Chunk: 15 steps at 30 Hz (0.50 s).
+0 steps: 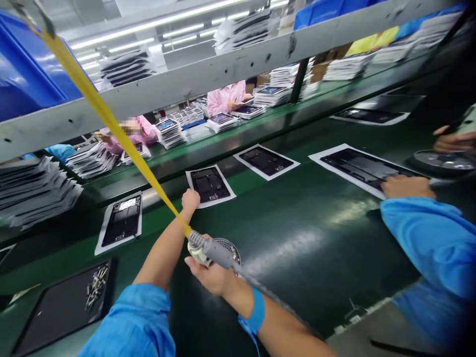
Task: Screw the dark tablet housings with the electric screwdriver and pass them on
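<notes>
My left hand (191, 199) reaches forward to the near-left corner of a white sheet (231, 194), its fingers closed at the edge. On that sheet lies a black tablet housing (211, 185). My right hand (211, 277), with a blue band at the wrist, is wrapped round a pale electric screwdriver (201, 254). A grey cable runs back from the screwdriver, and a yellow strap (122, 136) reaches down to it from above. Just beyond this hand a round metal dish (227, 248) is partly hidden; small bits inside are too blurred to name.
More tablet housings on white sheets lie along the green belt (297, 218). A dark tray (63, 307) with small metal parts sits at lower left. At right, a co-worker's hand (407, 187) touches another housing (364, 166). A grey rail (223, 74) crosses above; stacks stand behind.
</notes>
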### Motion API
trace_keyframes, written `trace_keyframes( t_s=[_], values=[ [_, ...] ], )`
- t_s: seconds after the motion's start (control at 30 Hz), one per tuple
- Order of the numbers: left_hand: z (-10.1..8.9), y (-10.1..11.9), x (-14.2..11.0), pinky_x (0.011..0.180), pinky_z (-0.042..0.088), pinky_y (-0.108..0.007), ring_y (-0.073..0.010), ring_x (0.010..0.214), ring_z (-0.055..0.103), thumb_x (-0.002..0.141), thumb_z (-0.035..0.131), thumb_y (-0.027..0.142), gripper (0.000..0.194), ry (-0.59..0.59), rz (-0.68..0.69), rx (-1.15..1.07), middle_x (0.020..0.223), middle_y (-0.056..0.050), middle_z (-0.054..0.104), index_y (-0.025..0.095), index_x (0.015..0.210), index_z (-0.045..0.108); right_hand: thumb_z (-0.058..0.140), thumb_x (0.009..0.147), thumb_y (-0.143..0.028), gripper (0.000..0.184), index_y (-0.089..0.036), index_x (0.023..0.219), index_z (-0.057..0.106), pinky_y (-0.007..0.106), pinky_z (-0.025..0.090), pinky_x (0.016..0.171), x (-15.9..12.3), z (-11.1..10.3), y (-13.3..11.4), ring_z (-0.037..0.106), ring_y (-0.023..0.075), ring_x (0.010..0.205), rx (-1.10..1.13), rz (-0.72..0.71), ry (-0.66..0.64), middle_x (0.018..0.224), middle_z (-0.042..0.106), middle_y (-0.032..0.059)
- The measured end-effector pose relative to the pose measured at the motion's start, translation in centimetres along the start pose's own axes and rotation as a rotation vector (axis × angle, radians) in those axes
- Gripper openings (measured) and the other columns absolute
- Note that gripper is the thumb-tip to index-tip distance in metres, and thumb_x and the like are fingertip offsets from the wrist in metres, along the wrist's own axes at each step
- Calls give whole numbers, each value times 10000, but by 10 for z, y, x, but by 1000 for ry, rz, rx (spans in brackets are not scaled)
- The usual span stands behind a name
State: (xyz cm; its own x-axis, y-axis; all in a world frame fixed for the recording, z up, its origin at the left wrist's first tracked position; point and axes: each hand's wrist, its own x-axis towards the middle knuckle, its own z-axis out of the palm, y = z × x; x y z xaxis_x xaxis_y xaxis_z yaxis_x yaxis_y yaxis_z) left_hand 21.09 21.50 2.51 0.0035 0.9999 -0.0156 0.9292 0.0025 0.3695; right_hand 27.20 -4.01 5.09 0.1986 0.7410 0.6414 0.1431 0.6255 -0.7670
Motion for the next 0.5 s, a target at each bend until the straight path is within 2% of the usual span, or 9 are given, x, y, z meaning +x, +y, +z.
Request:
trace_keyframes(
  t_s=[0.1, 0.23, 0.37, 0.5],
  values=[
    [-22, -29, -15, 882, 519, -323, -284, 1128, 708, 966, 474, 216, 306, 95, -49, -146, 1208, -221, 739, 106, 1137, 703, 676, 889, -380, 163, -246, 979, 698, 341, 641, 756, -1, -2, 3, 743, 229, 790, -25, 59, 22, 888, 761, 57],
    [-58, -87, -62, 723, 507, -281, -246, 898, 708, 932, 504, 302, 308, 140, -106, -326, 955, -132, 774, 101, 919, 738, 718, 865, -412, 193, -235, 944, 721, 320, 625, 710, 0, -7, 8, 726, 213, 713, -49, 106, 42, 807, 756, 40],
    [-78, -149, -148, 673, 487, -282, -225, 778, 658, 851, 567, 485, 417, 176, -166, -464, 801, -77, 740, 107, 826, 741, 725, 853, -412, 188, -226, 879, 711, 338, 608, 693, 4, -13, 14, 719, 225, 700, -108, 119, 143, 782, 758, 48],
    [-70, -189, -258, 737, 520, -300, -232, 823, 671, 776, 631, 609, 525, 133, -208, -713, 874, -78, 770, 119, 906, 769, 726, 862, -407, 197, -222, 923, 697, 356, 597, 727, 6, -16, 23, 716, 217, 728, -120, 74, 131, 837, 753, 43]
  ],
)
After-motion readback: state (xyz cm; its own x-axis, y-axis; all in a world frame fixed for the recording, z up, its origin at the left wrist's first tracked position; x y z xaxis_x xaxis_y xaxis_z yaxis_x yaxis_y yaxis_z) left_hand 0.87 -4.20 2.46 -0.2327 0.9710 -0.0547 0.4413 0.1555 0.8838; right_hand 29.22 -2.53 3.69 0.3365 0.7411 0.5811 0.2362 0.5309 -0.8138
